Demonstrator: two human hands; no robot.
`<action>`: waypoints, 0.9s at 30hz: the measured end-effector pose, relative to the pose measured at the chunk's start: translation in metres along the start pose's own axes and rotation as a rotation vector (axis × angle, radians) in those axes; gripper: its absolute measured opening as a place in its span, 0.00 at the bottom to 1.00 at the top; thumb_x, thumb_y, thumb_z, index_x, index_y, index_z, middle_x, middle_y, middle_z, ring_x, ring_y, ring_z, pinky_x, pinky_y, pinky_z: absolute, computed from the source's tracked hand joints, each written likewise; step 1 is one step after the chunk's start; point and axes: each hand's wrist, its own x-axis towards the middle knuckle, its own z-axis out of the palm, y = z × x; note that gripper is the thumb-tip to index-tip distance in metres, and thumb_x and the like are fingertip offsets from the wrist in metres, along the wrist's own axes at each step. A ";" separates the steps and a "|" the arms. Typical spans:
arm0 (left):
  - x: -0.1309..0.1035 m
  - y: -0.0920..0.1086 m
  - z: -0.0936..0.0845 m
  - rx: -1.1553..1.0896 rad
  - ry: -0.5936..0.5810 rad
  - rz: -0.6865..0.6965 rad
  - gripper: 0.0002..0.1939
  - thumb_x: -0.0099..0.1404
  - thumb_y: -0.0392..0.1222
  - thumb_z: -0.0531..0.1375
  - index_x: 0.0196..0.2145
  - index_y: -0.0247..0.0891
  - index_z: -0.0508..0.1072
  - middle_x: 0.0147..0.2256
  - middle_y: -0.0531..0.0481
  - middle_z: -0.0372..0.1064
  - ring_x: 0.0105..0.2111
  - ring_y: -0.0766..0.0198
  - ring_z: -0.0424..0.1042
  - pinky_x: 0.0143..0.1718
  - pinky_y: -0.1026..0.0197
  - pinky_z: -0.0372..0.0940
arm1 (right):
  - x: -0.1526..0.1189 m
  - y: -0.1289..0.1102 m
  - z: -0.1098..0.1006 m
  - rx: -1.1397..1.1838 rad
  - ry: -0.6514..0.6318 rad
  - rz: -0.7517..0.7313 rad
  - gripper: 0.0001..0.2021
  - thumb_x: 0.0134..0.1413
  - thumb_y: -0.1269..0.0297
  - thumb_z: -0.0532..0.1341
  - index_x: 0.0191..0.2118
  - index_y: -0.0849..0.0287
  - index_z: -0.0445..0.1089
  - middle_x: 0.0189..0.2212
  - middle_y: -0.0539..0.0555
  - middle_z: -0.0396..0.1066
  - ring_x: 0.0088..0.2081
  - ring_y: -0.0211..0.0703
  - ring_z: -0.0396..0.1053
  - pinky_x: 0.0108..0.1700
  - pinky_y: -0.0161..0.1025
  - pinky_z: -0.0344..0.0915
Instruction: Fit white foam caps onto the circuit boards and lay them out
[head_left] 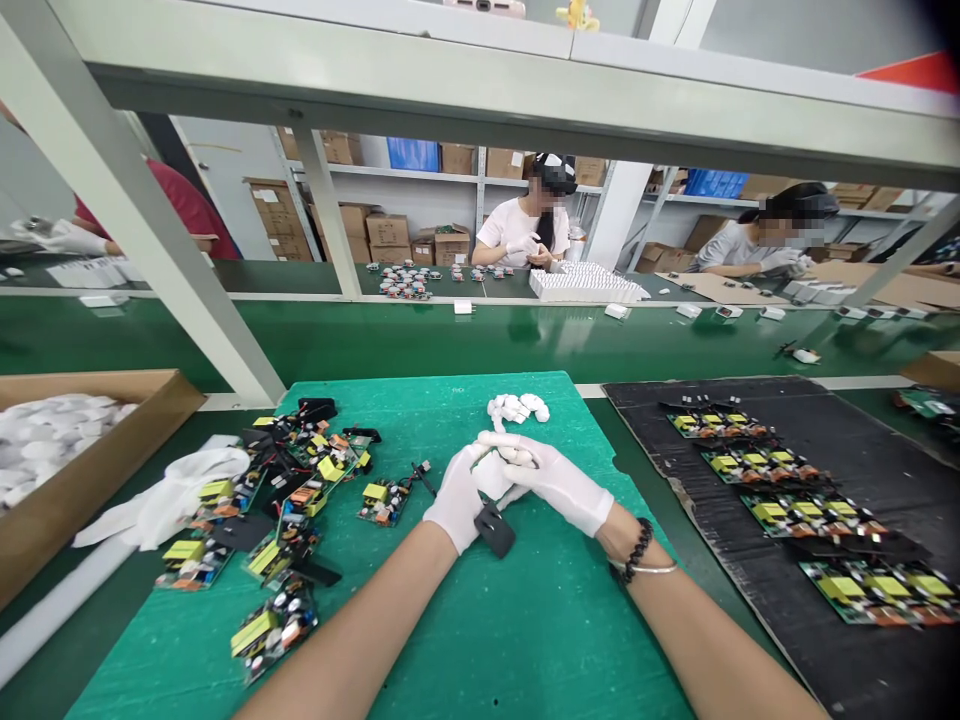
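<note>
My left hand (459,497), in a white glove, is closed on one side of a white piece (492,476) over the green mat (570,600). From the other side my gloved right hand (559,482) holds the same piece, its fingers meeting those of my left hand. A black flat part (495,530) hangs just below the white piece, beside my left palm. Small white pieces (517,408) lie in a cluster beyond my hands. To the left sits a single circuit board (384,500) with a yellow component and a black part on wires.
Several circuit boards (259,632) are piled at the left, near a white glove (176,490) and a cardboard box (97,470) of white pieces. Rows of boards (817,515) lie on black cardboard (720,530) at the right. Metal posts frame the bench; people work beyond.
</note>
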 end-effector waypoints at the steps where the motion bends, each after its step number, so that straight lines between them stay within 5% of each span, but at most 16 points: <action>1: 0.001 -0.001 -0.002 0.003 -0.005 0.013 0.10 0.55 0.39 0.52 0.28 0.30 0.69 0.25 0.45 0.69 0.22 0.63 0.68 0.21 0.63 0.62 | 0.000 0.001 0.000 -0.006 0.035 -0.004 0.22 0.45 0.63 0.60 0.49 0.56 0.64 0.49 0.54 0.63 0.40 0.47 0.68 0.32 0.40 0.73; 12: -0.006 -0.004 0.003 0.011 0.023 0.036 0.10 0.54 0.39 0.52 0.25 0.30 0.70 0.24 0.42 0.71 0.23 0.60 0.70 0.25 0.59 0.64 | 0.002 0.009 -0.001 -0.046 0.224 0.021 0.19 0.42 0.62 0.62 0.44 0.58 0.68 0.44 0.55 0.68 0.38 0.49 0.69 0.29 0.42 0.72; 18: -0.009 -0.004 0.006 0.099 0.021 0.130 0.05 0.48 0.37 0.58 0.23 0.32 0.70 0.20 0.48 0.69 0.20 0.63 0.68 0.22 0.62 0.63 | 0.005 0.007 0.004 -0.220 0.219 -0.090 0.17 0.38 0.65 0.65 0.40 0.56 0.71 0.43 0.53 0.69 0.47 0.50 0.64 0.50 0.48 0.61; 24: -0.008 -0.001 0.011 0.053 0.059 0.044 0.07 0.52 0.42 0.56 0.25 0.34 0.68 0.22 0.49 0.69 0.20 0.63 0.67 0.22 0.62 0.62 | 0.009 0.007 0.003 -0.247 0.197 -0.169 0.23 0.42 0.61 0.63 0.48 0.55 0.66 0.50 0.54 0.63 0.52 0.50 0.58 0.56 0.48 0.51; 27: -0.009 0.006 0.018 -0.008 -0.013 0.029 0.09 0.55 0.44 0.54 0.29 0.36 0.68 0.25 0.48 0.69 0.26 0.61 0.70 0.28 0.60 0.64 | 0.009 0.002 0.004 -0.215 0.234 -0.243 0.26 0.43 0.58 0.62 0.51 0.54 0.62 0.55 0.55 0.57 0.56 0.50 0.53 0.57 0.47 0.50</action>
